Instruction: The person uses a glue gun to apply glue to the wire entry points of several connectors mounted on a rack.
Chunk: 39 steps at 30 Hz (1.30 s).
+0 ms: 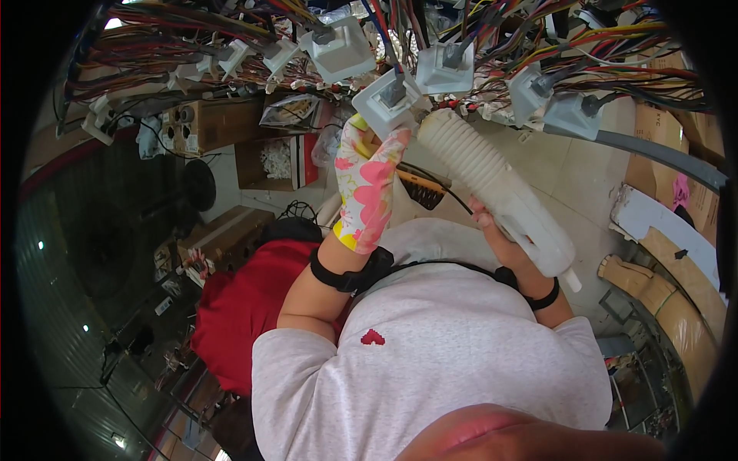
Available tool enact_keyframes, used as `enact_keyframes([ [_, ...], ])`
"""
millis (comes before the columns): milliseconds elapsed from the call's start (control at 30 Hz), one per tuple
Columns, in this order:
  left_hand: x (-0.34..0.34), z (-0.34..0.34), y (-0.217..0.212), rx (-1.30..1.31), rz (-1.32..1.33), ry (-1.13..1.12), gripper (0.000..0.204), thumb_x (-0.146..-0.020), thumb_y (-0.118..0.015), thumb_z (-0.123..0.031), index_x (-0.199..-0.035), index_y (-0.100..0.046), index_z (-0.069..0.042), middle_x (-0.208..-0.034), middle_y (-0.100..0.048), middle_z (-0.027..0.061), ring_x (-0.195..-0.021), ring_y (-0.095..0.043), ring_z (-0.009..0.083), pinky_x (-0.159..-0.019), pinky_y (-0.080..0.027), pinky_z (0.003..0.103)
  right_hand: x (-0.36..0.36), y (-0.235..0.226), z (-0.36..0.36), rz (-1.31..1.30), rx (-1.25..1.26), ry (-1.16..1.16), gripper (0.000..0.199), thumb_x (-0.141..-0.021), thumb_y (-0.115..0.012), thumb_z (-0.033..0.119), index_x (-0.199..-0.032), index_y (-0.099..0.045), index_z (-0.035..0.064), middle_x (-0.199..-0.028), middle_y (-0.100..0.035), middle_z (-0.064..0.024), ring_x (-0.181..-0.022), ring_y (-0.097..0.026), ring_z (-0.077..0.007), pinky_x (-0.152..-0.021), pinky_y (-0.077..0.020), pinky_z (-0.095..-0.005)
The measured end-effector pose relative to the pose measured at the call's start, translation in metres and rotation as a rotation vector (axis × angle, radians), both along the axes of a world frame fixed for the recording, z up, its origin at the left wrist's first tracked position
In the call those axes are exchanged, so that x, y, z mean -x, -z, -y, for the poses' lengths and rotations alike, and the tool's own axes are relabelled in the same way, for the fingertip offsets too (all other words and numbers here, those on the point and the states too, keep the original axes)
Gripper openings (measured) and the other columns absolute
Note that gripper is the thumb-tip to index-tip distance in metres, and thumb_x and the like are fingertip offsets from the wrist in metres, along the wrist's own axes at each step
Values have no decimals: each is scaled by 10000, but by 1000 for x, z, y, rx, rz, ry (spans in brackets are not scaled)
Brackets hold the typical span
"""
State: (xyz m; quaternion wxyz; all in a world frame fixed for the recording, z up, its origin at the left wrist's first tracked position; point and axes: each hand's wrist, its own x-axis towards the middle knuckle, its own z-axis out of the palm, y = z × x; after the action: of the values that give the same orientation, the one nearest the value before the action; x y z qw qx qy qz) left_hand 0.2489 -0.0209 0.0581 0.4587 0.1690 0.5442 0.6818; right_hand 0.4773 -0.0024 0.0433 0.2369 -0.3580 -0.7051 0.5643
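My left hand (377,142), in a yellow, pink and white floral covering that runs down the forearm, is closed on a white square plastic connector housing (387,101). Wires enter a grey plug in the middle of that housing. In my right hand (496,230), bare and partly hidden, is the handle of a long off-white glue gun (492,180). Its ribbed front end points up to the left, close beside the housing. A short white stick sticks out of its rear end. More white housings, such as one at the upper left (338,50) and one beside it (446,65), hang on wires.
Dense bundles of coloured wires (177,38) stretch across the top. A thick grey cable (653,150) curves off to the right. Cardboard boxes (206,127) stand at the left, with a brush (421,188) behind my left forearm. Red cloth (246,315) lies beside me.
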Motion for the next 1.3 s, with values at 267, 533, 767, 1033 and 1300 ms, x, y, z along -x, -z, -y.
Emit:
enact_keyframes([
  [267, 0, 6, 7, -33, 2, -14, 353, -828, -649, -22, -1157, -522, -34, -1056, -601, 33, -940, -555, 95, -856, -423, 240, -1, 2, 3, 74, -101, -40, 164, -893, -587, 77, -1042, -602, 11, -921, -627, -58, -841, -589, -131, -757, -487, -270],
  [533, 1, 5, -2, -25, -49, -26, 317, -841, -625, -4, -1142, -529, -40, -1041, -599, 26, -907, -545, 78, -827, -428, 228, 3, 0, 5, 60, -17, -23, 144, -893, -588, 78, -1023, -603, 18, -914, -621, -52, -840, -582, -131, -753, -480, -266],
  [767, 1, 6, -4, -16, -5, -40, 299, -841, -618, 3, -1128, -546, -43, -1033, -604, 22, -904, -544, 78, -822, -427, 228, 2, -1, 1, 50, -54, -50, 152, -890, -584, 63, -1031, -601, 8, -914, -623, -61, -845, -586, -141, -749, -482, -273],
  [1033, 2, 8, 2, 28, -95, -40, 299, -827, -646, -6, -1107, -552, -44, -1023, -607, 25, -901, -547, 82, -825, -425, 228, 1, -1, 2, 33, -64, -40, 167, -881, -591, 50, -1040, -604, -1, -911, -634, -65, -842, -598, -145, -746, -485, -266],
  [1300, 0, 4, -1, 48, -57, -76, 304, -814, -658, 4, -1093, -551, -43, -985, -616, 29, -868, -564, 83, -790, -440, 222, 8, -10, 0, 17, -71, -14, 140, -867, -602, 38, -1001, -624, 3, -905, -643, -71, -834, -603, -147, -741, -488, -266],
])
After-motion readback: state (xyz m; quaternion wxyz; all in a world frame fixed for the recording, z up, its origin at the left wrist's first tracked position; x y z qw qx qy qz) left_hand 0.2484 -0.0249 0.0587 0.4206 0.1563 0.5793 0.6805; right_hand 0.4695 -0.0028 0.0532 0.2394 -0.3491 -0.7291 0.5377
